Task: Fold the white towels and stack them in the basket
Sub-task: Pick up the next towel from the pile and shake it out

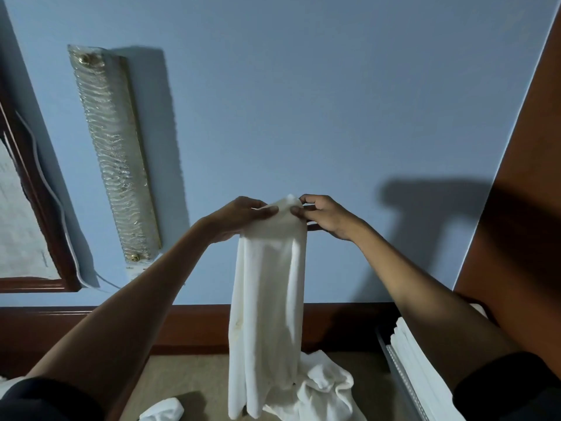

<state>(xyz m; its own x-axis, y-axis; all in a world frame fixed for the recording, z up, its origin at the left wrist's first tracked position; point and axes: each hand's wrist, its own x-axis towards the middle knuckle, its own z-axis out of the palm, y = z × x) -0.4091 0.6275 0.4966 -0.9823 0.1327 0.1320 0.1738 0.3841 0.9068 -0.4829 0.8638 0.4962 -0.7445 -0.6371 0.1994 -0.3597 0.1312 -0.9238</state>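
A white towel [268, 299] hangs lengthwise in the air in front of the blue wall. My left hand [239, 217] pinches its top edge from the left, and my right hand [326, 215] pinches the same edge from the right, the two hands almost touching. The towel's lower end reaches down to a crumpled heap of white towels [328, 387] on the beige surface. At the lower right, folded white towels [416, 360] stand stacked in a basket [394, 363] whose grey rim shows beside my right forearm.
Another loose white cloth [162, 410] lies at the bottom edge, left of the hanging towel. A brown wooden headboard [194, 326] runs behind the surface. A glass wall lamp [117, 153] and a framed picture [27, 208] hang on the left; a brown panel [522, 177] stands on the right.
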